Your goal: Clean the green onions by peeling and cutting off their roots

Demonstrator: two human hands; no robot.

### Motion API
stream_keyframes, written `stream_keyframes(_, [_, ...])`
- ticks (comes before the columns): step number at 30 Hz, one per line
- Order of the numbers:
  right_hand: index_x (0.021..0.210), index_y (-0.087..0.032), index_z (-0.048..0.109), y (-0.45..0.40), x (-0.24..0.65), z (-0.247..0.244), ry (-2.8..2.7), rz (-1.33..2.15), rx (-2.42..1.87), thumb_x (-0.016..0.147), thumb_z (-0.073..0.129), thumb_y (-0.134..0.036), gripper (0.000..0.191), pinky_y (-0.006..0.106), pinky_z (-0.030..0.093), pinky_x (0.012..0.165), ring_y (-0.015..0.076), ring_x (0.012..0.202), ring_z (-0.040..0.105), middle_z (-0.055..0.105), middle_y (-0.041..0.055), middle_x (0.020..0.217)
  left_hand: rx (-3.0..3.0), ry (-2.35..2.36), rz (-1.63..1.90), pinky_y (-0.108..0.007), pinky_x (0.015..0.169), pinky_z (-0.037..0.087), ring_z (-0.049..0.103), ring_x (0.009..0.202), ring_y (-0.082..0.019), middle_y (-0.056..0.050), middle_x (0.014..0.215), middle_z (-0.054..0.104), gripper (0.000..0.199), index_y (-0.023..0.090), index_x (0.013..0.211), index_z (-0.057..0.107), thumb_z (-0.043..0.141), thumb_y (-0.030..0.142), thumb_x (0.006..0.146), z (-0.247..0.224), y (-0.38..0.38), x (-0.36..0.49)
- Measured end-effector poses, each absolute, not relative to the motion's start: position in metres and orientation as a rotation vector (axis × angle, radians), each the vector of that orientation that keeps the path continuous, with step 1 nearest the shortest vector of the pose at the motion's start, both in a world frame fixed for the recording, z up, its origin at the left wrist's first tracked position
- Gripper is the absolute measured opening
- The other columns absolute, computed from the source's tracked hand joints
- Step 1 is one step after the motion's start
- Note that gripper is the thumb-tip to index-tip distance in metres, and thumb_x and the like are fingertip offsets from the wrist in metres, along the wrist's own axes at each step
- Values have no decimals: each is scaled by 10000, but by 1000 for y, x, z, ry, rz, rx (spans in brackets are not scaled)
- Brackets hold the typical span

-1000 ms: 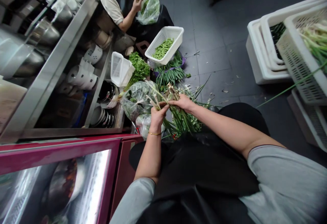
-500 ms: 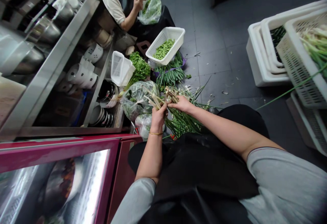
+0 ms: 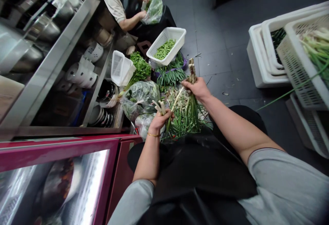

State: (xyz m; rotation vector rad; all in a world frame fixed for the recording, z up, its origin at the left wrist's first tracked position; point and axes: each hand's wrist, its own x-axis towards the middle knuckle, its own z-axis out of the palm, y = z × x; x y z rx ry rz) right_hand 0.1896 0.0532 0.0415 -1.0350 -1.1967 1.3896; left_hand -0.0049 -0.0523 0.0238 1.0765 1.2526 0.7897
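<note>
Left hand (image 3: 161, 119): forearm rises from below, wrist about straight, gold bangle (image 3: 153, 135) on it; fingers curled tight round a clutch of pale stalks (image 3: 160, 107), white ends poking up and left past the thumb side. Right hand (image 3: 197, 87): farther out and higher, forearm slanting in from the right, elbow slightly bent; fingers closed on a rooted bunch (image 3: 191, 71), root ends up, green tops hanging below the fist. One long stalk (image 3: 178, 99) slants between the hands, top end at the right fingertips, lower end by the left fist; cannot tell which hand grips it. Both bunches are held clear above a heap of greens (image 3: 177, 110) on the floor (image 3: 221, 57), just past the front edge of the black apron (image 3: 205, 170). White basket (image 3: 180, 37) beyond the heap, green beans (image 3: 163, 49) reaching its near edge. White crates (image 3: 259, 59) off right, scallions (image 3: 317, 45) over the top one's base. Co-worker (image 3: 113, 4) sits farther back, both hands at a plastic bag (image 3: 153, 7).
</note>
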Motion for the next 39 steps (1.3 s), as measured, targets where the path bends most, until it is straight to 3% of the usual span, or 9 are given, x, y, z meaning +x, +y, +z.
stream_keyframes(9, [854,-138,623,56,190,43,-1088,1452,-1053,684,694,-555,456,211,357,397,67,429,443,616,22,642,1017,1295,863,-205,419,217,375,415,-40,-54,629,653,395,101,832,710,769,450,657,31,-46,2])
stream_keyframes(12, [806,-135,637,45,183,40,-1374,1468,-1047,662,696,-579,471,222,350,437,79,444,442,588,2,603,1007,1355,959,-210,407,201,344,396,-37,-44,594,640,380,96,805,712,776,434,642,35,-41,9])
stream_keyframes(15, [606,-150,598,32,173,36,-1851,1247,-1046,688,700,-493,368,231,344,514,103,516,476,557,3,557,1104,1435,980,-211,416,215,347,412,-44,-26,556,610,342,102,716,699,769,430,647,37,-40,13])
stream_keyframes(19, [565,-160,585,28,172,35,-2103,916,-1126,751,641,-261,219,258,328,567,147,608,531,609,52,612,1167,1477,959,-209,419,214,344,418,-47,-12,531,586,350,105,706,699,740,452,680,35,-44,14])
stream_keyframes(25, [680,-147,606,64,199,39,-1308,1169,-1213,819,621,-345,242,261,367,521,110,521,482,593,31,610,1036,1367,850,-207,404,201,345,397,-39,-29,581,617,393,99,843,719,746,456,683,35,-49,6])
stream_keyframes(28, [694,-169,537,83,218,45,-856,1193,-1239,848,596,-331,231,250,332,444,69,441,385,515,-10,575,1026,1354,800,-206,405,186,351,398,-36,-37,589,620,396,96,850,720,743,457,689,36,-51,-3])
stream_keyframes(32, [725,-217,430,98,239,49,-747,1133,-1249,934,421,-395,275,247,309,417,64,434,313,427,-40,568,1008,1355,788,-206,413,178,353,404,-37,-41,586,618,390,97,825,720,758,452,670,38,-54,-16])
stream_keyframes(35, [772,-192,488,95,241,47,-834,1113,-1253,816,614,-385,234,247,335,446,68,456,358,486,-27,598,956,1348,833,-211,420,181,358,407,-45,-40,575,611,395,99,807,719,776,452,637,40,-56,-25])
stream_keyframes(39, [914,-150,591,71,216,43,-1268,1377,-1071,525,842,-372,514,240,375,496,94,508,460,547,-31,613,942,1280,783,-217,424,166,355,406,-45,-48,581,613,404,94,831,725,764,451,645,39,-55,-29])
